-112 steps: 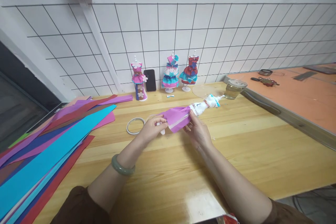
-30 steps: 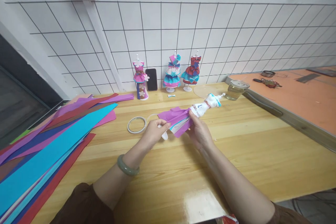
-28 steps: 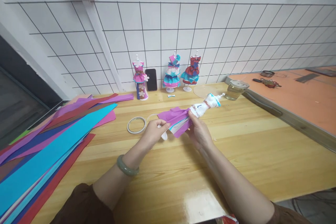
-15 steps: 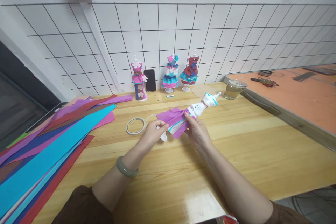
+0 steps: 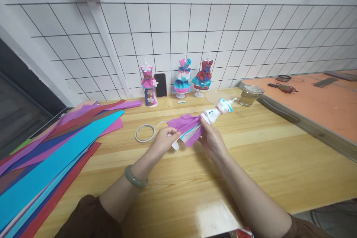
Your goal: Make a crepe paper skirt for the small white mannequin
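A miniature dress form (image 5: 213,114) lies tilted above the table, its neck pointing to the right. White covering with blue trim wraps its torso, and a purple crepe paper skirt (image 5: 181,122) fans out from the hip, with white and blue strips among the folds. My right hand (image 5: 214,141) grips the form at the hip, thumb pressed on top of the purple paper; its other fingers are partly hidden underneath. Thumb and fingers of my left hand (image 5: 166,140) pinch the skirt's lower edge. The form's white base (image 5: 175,145) shows beside them.
A tape roll (image 5: 145,133) lies left of my hands. Crepe paper strips (image 5: 61,160) cover the table's left side. Along the tiled wall stand dressed forms (image 5: 182,78) and a phone (image 5: 160,85). A cup of liquid (image 5: 250,96) stands right, beside an orange-topped surface (image 5: 312,104).
My right thumb has shifted slightly up and right along the skirt's top edge. The left hand keeps its pinch. The whole view has moved a little.
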`<state>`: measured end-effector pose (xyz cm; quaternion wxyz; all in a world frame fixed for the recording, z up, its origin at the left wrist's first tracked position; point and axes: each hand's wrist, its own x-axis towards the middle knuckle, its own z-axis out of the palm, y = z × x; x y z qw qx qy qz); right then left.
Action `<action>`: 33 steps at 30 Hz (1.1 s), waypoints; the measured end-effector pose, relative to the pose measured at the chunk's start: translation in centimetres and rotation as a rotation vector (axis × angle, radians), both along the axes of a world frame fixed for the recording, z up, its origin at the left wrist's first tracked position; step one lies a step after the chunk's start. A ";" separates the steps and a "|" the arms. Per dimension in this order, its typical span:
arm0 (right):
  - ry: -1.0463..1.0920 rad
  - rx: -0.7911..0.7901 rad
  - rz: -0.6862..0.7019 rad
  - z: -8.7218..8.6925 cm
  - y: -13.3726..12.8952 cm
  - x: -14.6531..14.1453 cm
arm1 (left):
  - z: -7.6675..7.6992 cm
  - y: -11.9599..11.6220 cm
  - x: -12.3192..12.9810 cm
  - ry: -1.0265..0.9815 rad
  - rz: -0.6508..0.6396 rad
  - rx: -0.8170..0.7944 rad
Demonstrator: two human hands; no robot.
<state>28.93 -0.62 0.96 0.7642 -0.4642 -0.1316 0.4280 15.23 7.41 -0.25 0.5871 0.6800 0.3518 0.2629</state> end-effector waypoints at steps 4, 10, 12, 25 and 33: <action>0.023 0.011 0.008 0.1 -0.1 0.0 | -0.3 0.3 0.1 -0.006 0.023 0.015; 0.031 -0.007 -0.019 -0.1 0.0 0.1 | 0.0 0.0 0.2 0.037 0.175 0.373; 0.040 0.001 -0.022 -0.2 0.0 0.2 | 0.5 -0.5 0.1 0.087 0.180 0.570; 0.046 -0.009 -0.018 -0.3 -0.1 0.0 | 1.1 -1.2 -0.1 0.175 0.139 0.838; 0.042 -0.017 0.020 -0.6 0.0 -0.1 | 1.1 -1.0 0.2 0.025 0.131 0.434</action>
